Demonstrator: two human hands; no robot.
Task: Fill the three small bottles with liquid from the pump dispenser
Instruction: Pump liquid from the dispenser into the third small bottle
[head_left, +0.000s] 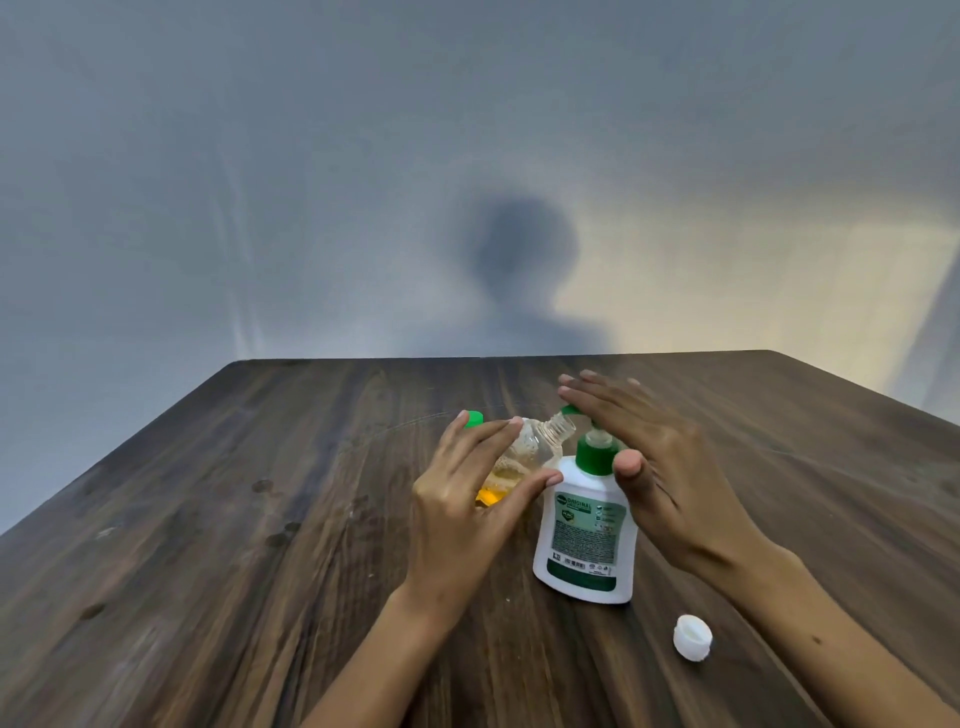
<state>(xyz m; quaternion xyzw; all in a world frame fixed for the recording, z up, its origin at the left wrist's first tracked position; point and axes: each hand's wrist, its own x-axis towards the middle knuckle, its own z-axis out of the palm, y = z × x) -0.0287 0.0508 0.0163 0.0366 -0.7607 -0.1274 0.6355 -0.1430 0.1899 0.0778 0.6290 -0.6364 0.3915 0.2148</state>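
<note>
White cap (692, 637): nearest, lying loose on the wooden table (260, 545), well apart from the hands; one in view.
Pump dispenser (587, 535): upright, white body with a green collar and spout; one. Judged stiff plastic and fairly heavy, stable while pressed straight down on the pump head.
Right hand (654, 457): fingers straight and flat across the pump head, thumb beside the collar; pressing, not gripping.
Left hand (467, 499): fingers and thumb wrapped round the small bottle.
Small bottle (524, 457): clear, tilted, open neck just under the spout; a little yellow liquid at the bottom. Judged light, thin-walled and easily squeezed, slippery if soap runs down it; best held round the body, as now.
Green cap (471, 418): behind the left hand; whether it sits on a second bottle is hidden.
Bottle count: one plainly seen; the other two cannot be confirmed.
</note>
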